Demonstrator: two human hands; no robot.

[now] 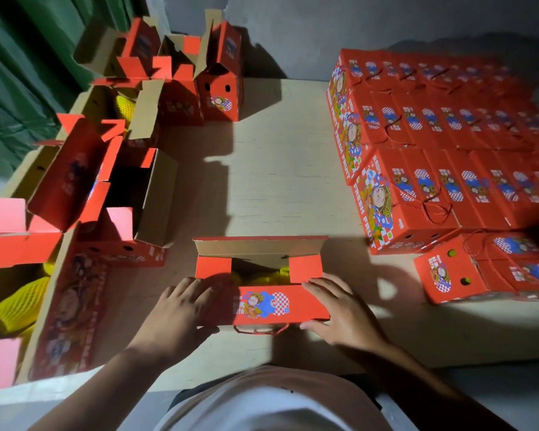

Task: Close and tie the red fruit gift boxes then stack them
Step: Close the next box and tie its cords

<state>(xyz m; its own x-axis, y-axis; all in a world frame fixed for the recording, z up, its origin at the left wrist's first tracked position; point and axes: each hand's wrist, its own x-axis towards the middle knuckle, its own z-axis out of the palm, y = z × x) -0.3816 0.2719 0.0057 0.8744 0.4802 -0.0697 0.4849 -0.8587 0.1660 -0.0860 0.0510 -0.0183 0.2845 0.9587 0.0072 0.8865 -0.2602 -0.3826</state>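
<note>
Head view, bottom centre: we press the near lid flap of a red gift box (262, 303) down w/ left hand (181, 309) and right hand (339, 309), fingers flat, nothing gripped. Far flap stands up; side tabs folded in. Inside: yellow foam-netted fruit (255, 275). Stiff card, probably weighty when full; best held at both ends, then by the rope handle (259, 329). Closed boxes (448, 181) fill right of frame, open boxes (106, 194) at left.
</note>
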